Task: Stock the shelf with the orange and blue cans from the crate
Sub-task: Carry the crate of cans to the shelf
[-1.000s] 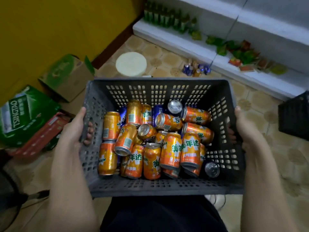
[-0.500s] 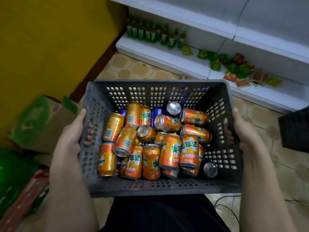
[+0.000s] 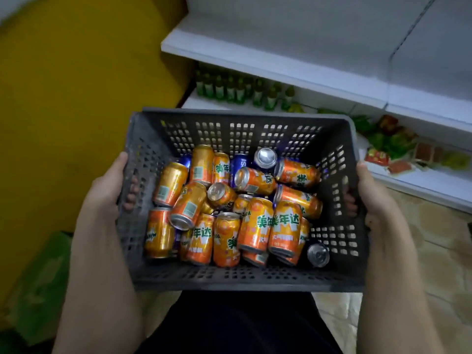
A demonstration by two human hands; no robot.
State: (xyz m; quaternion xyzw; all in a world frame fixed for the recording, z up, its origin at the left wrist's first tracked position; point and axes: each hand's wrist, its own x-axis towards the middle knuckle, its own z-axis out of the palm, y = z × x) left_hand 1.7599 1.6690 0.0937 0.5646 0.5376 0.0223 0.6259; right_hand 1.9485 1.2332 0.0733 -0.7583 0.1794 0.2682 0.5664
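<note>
Shelf (image 3: 281, 72) nearer – crate (image 3: 240, 279) long axis crosswise, both hands gripping

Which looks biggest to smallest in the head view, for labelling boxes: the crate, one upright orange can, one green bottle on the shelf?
1. crate, widest by far.
2. orange can, near the camera.
3. green bottle, smallest here, but it stands farther off, so its true size against the can is unsure.

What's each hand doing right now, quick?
Left hand: grips the left wall of the crate, fingers through its handle slot.
Right hand: grips the crate's right wall the same way.
</note>
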